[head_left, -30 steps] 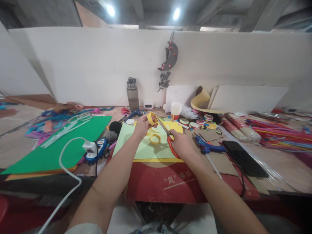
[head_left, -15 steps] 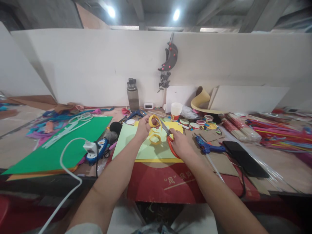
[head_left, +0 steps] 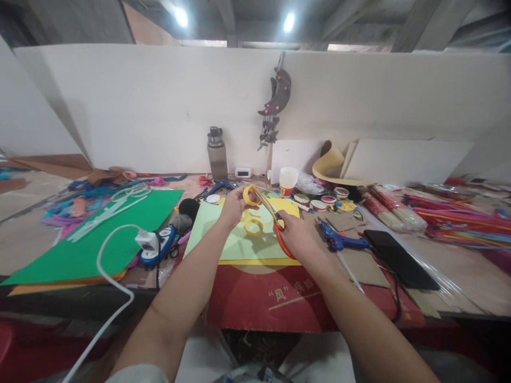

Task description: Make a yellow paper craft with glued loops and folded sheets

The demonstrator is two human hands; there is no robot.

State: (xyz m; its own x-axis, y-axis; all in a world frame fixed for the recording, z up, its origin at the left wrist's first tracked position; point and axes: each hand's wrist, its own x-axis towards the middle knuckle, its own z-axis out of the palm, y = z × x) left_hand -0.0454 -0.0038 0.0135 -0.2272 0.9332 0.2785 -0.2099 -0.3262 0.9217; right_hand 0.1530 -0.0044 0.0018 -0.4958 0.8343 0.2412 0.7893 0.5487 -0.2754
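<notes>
My L hand [head_left: 235, 206] has fingers closed on a curled yellow paper strip [head_left: 251, 196], held above the pale green paper sheet [head_left: 227, 239]. R hand [head_left: 293, 232] is curled round the orange-handled metal scissors [head_left: 279, 225], blades at the strip; can't tell blade gap.

We face a pale wall [head_left: 159, 106] behind a long table [head_left: 471, 266], under a grey ceiling [head_left: 351, 16] with beams and two bright lights [head_left: 289, 22].
</notes>
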